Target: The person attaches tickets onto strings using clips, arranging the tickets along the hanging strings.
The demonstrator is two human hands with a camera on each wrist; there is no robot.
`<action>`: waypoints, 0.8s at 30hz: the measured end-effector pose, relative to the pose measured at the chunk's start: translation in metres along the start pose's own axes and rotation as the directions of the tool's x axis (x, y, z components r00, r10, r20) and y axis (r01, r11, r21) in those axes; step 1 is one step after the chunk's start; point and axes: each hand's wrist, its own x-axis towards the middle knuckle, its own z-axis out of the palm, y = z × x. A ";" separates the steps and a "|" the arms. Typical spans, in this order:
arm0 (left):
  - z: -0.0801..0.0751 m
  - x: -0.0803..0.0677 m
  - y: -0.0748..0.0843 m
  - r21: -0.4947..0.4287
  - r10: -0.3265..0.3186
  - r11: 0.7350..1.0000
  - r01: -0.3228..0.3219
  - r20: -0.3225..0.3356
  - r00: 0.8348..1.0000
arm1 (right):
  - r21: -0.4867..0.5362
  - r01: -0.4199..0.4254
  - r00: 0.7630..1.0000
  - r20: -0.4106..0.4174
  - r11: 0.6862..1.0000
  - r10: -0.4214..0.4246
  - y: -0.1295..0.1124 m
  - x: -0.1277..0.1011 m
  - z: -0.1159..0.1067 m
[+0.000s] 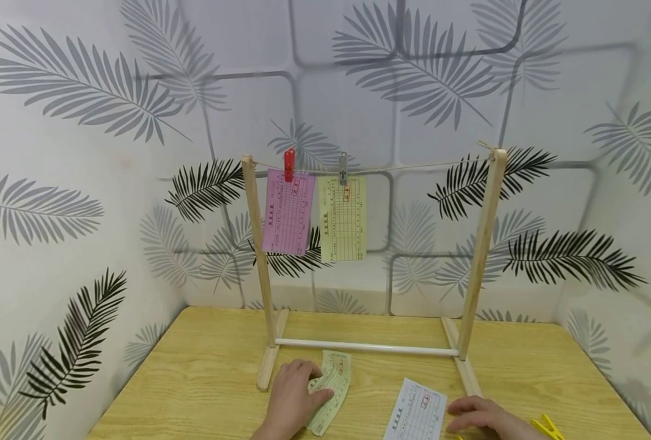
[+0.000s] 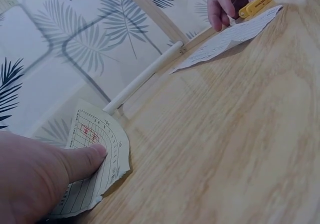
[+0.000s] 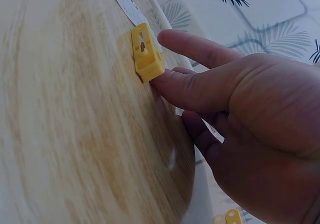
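Resting on a wooden table [image 1: 204, 366], the left hand [image 1: 292, 397] pinches a green slip [image 1: 331, 391] just before the rack [image 1: 369, 348]. The right hand [image 1: 485, 418], fingers loosely extended, touches a yellow clothespin [image 3: 146, 54] beside a white slip [image 1: 415, 412].

The head camera looked forward and down over the desk [image 1: 204, 360] at the rack [image 1: 371, 256]. Each wrist camera sat low and close, skimming the desk; both shared the yellow clip [image 2: 255, 5] with it.
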 end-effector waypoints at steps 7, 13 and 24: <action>0.003 0.001 -0.002 -0.066 -0.076 0.995 0.076 0.003 0.997 | 0.006 0.021 1.000 0.016 1.000 -0.021 0.021 -0.002 -0.001; 0.004 0.003 -0.005 -0.167 -0.117 0.979 0.119 0.021 0.993 | 0.071 -0.048 0.999 0.023 0.996 0.046 0.029 -0.003 -0.003; 0.000 0.004 -0.003 -0.305 -0.122 0.942 0.138 0.072 0.990 | -0.017 -0.123 0.992 -0.015 0.992 0.123 0.004 0.003 -0.001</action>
